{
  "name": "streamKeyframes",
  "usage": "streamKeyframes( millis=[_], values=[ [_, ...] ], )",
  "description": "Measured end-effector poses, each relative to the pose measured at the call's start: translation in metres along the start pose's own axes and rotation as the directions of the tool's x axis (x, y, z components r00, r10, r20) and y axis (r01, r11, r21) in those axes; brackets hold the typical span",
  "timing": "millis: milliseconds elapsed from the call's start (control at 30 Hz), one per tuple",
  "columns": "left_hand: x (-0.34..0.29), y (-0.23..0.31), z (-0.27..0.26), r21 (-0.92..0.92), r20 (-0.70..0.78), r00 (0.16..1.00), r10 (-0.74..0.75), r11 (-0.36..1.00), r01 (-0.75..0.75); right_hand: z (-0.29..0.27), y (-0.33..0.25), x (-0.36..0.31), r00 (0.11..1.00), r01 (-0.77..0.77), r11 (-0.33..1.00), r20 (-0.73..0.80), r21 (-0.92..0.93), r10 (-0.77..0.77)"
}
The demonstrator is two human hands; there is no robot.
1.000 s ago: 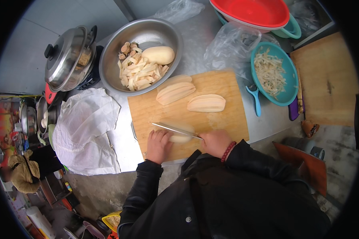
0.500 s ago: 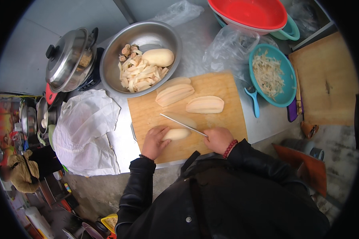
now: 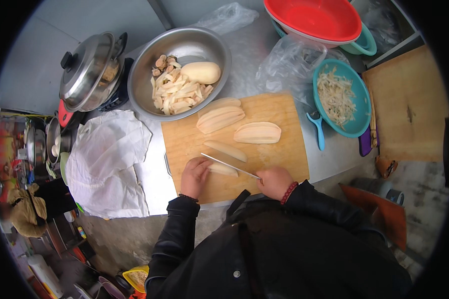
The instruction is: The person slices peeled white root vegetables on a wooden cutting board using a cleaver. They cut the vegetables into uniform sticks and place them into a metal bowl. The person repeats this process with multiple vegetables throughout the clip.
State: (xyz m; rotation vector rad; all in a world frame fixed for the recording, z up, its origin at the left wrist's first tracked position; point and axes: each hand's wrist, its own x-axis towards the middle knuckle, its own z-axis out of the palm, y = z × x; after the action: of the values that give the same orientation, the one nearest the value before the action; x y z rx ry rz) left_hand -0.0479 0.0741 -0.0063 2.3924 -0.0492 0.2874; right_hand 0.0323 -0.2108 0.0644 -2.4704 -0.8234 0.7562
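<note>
On the wooden cutting board (image 3: 289, 112), my left hand (image 3: 195, 177) steadies a pale, peeled root piece (image 3: 223, 170) that looks like lotus root, its fingers curled at the piece's left end. My right hand (image 3: 275, 182) grips the handle of a kitchen knife (image 3: 229, 165). The blade slants to the upper left across the far side of that piece. Just beyond the blade lies a separate long slice (image 3: 226, 150). Farther back rest a fanned stack of slices (image 3: 220, 119) and another sliced portion (image 3: 257, 133).
A steel bowl (image 3: 219, 45) behind the board holds root strips, knobby ends and a whole root. At right are a teal basin (image 3: 362, 124) of peelings and a blue peeler (image 3: 320, 133). White cloth (image 3: 110, 164) lies left, near a lidded pot (image 3: 87, 70).
The knife has cut down through the root and moved slightly nearer to me. A slice has come away and lies beyond the blade; the held piece looks thinner.
</note>
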Motion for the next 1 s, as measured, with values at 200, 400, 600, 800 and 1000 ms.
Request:
streamKeyframes(
  millis=[200, 400, 600, 800, 1000],
  values=[
    [-0.006, 0.009, 0.004, -0.021, -0.065, 0.996, -0.056, 0.998, 0.055, 0.003, 0.005, 0.000, 0.999, -0.044, 0.997, 0.000, 0.069, 0.044],
    [0.004, 0.009, -0.004, 0.107, 0.046, 0.999, 0.001, 0.994, -0.006, 0.000, 0.005, 0.002, 1.000, -0.018, 0.997, -0.020, 0.074, 0.020],
    [-0.020, 0.015, -0.023, 0.150, 0.048, 0.982, -0.182, 0.973, 0.173, -0.006, 0.003, 0.001, 0.998, -0.017, 0.994, -0.063, 0.111, 0.024],
    [-0.017, 0.022, -0.009, 0.009, 0.112, 0.992, -0.054, 0.999, 0.054, -0.005, 0.002, -0.001, 0.996, -0.010, 0.990, -0.084, 0.142, 0.022],
    [-0.008, 0.027, 0.007, 0.050, 0.164, 0.986, -0.008, 0.999, 0.000, -0.004, 0.002, -0.004, 0.994, -0.013, 0.986, -0.103, 0.167, 0.030]
  ],
)
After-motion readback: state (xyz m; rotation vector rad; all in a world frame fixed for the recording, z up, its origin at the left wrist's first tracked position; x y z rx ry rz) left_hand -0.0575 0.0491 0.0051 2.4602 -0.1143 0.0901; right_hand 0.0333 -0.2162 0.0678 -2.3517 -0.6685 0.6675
